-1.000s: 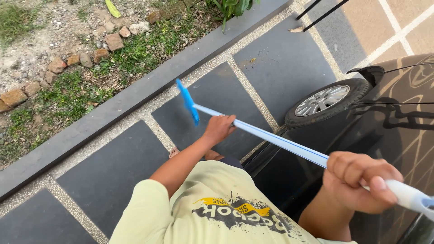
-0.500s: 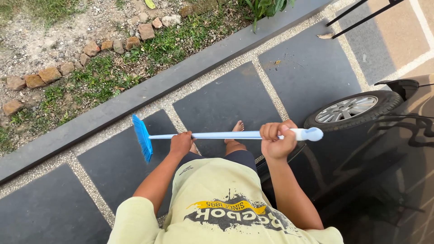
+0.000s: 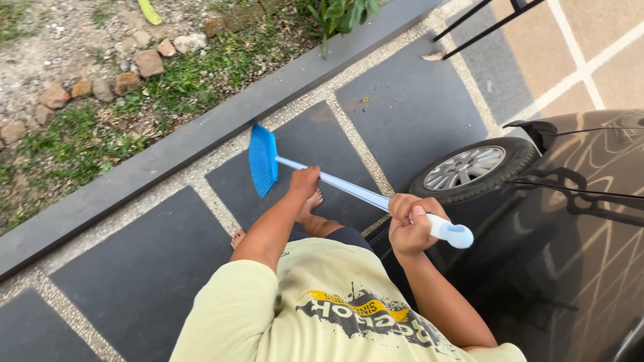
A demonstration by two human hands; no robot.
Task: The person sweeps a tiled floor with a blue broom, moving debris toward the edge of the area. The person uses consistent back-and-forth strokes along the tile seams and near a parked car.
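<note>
Head view shows both the left hand (image 3: pixel 303 181) and right hand (image 3: pixel 409 224) clenched around a blue broom (image 3: pixel 263 161), whose handle end could scratch the dark car (image 3: pixel 577 221) just beside it.

There is one view only, taken from my head and looking steeply down past my chest, so no second view overlaps with it. It sits close: my pale green shirt (image 3: pixel 335 315) fills the bottom edge, and both forearms run up from it. My left hand (image 3: pixel 304 181) and right hand (image 3: pixel 409 224) lie near the centre, closed round the broom (image 3: pixel 322 177). Beyond my fingers the view reaches the kerb (image 3: pixel 201 134) and the grass. To the right of my right fingers it takes in the car (image 3: pixel 577 221) and its wheel (image 3: pixel 466 167).
</note>
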